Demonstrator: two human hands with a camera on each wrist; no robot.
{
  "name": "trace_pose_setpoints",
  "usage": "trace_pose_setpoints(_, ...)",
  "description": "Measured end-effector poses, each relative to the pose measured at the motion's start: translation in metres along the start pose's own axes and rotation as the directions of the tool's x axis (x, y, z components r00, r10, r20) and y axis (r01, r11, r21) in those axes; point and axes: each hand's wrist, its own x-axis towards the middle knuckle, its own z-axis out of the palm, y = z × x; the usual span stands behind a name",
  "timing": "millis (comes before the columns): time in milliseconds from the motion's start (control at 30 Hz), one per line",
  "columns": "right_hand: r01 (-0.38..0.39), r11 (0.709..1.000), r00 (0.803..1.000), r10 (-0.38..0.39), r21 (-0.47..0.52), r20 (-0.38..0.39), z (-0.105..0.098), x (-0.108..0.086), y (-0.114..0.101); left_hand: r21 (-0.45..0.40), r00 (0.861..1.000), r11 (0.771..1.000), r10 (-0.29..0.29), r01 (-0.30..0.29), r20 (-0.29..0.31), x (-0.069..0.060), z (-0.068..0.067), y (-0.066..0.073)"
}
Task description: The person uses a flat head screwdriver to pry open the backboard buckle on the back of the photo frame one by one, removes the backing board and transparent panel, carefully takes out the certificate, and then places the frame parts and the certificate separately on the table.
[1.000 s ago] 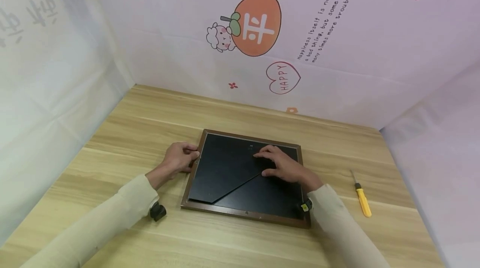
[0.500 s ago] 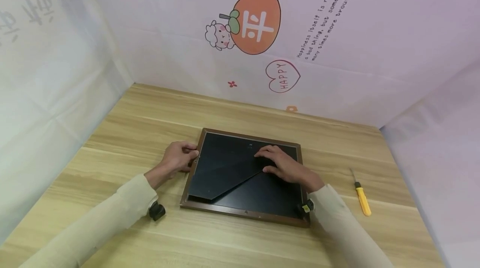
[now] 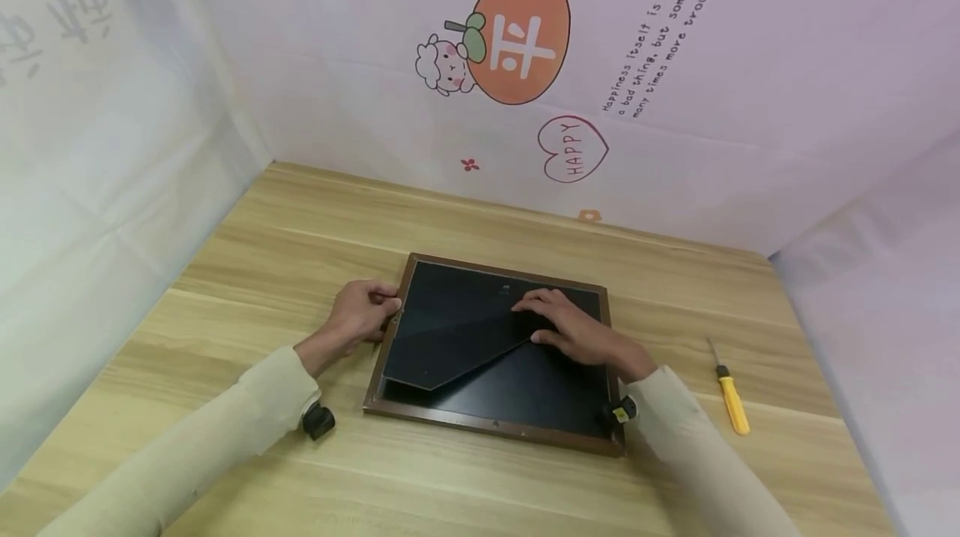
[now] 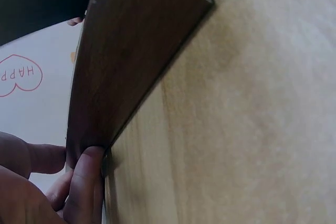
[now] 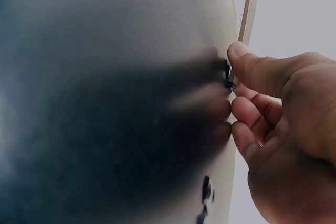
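Brown frame [image 3: 540, 434] lies on the table [image 3: 300, 237], its left side pinched in the bent fingers of our left hand [image 3: 358, 312]. Our right hand [image 3: 572, 330] arches over it, thumb and fingers pinching the tilted black flap [image 3: 450, 345]. Within the frame, beneath our right fingers, sits a black panel [image 3: 517, 393].

The frame [image 3: 540, 436] lies on the table [image 3: 480, 491], screwdriver [image 3: 733, 405] to its right. Left hand [image 3: 358, 312] at frame's left edge, right hand [image 3: 570, 331] at flap [image 3: 450, 337].
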Motion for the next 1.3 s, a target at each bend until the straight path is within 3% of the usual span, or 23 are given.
trace_pose_setpoints(400,0.012,0.99,0.999,-0.007,0.139,-0.037,-0.002,-0.01,0.004,0.049,0.999,0.998,-0.04,0.041,-0.028,0.001,0.002,0.005)
trace_pose_setpoints(833,0.052,0.984,0.995,-0.038,0.168,-0.087,-0.005,-0.016,0.006,0.077,0.999,0.997,-0.001,0.004,-0.039,0.002,0.004,0.005)
trace_pose_setpoints(967,0.06,0.988,0.991,-0.042,0.145,-0.126,-0.012,-0.014,0.001,0.142,0.996,0.988,0.064,-0.054,-0.064,0.003,0.003,0.004)
trace_pose_setpoints(1100,0.043,0.99,0.994,-0.03,0.133,-0.103,-0.015,-0.011,-0.003,0.18,0.992,0.981,0.09,-0.074,-0.084,0.004,0.001,0.002)
trace_pose_setpoints(1300,0.012,0.989,0.996,0.001,0.15,-0.086,-0.01,-0.014,-0.004,0.151,0.994,0.984,0.097,-0.089,-0.045,0.005,-0.002,-0.001)
